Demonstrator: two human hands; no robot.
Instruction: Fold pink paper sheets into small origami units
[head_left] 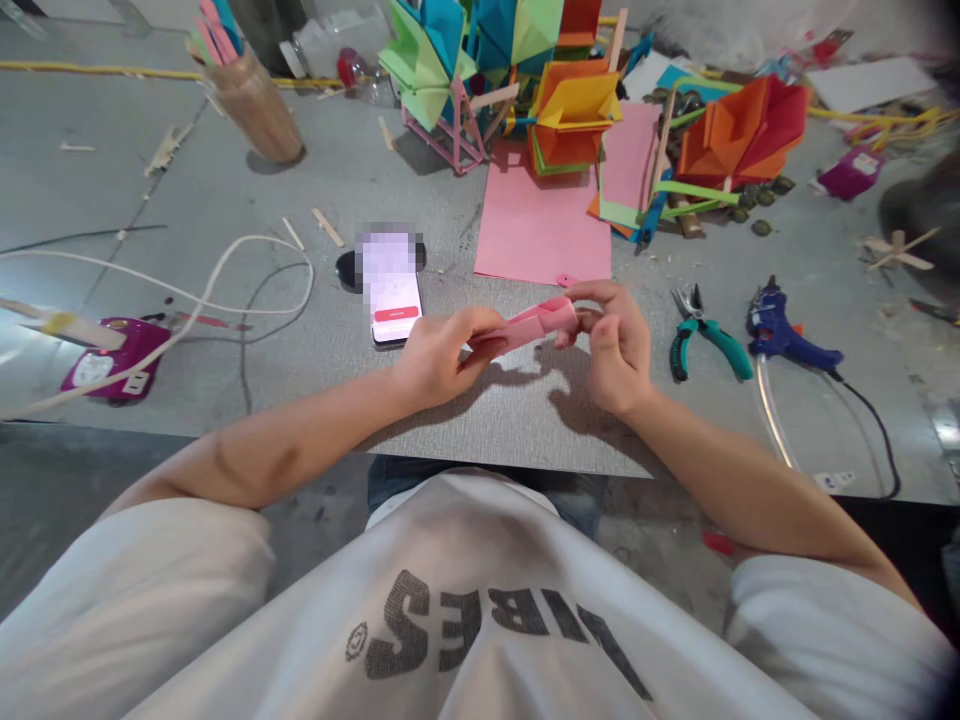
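A folded strip of pink paper (pixel 536 322) is held just above the table, between my two hands. My left hand (pixel 450 352) pinches its left end between thumb and fingers. At the other end, my right hand (pixel 616 345) has its fingers curled at the paper's edge; the fingertips are partly behind the strip. Beyond them a sheet of pink paper (pixel 536 235) lies flat, with a small pink scrap (pixel 565 281) on its near edge. A lit smartphone (pixel 397 290) rests left of the sheet, close to my left hand.
Pliers (pixel 701 335) and a blue glue gun (pixel 787 325) lie at the right. Folded paper shapes (pixel 574 115) and a stick frame (pixel 450 130) stand at the back. A wooden cup (pixel 259 110) is far left, above a white cable (pixel 217 275) and a purple power socket (pixel 116 360).
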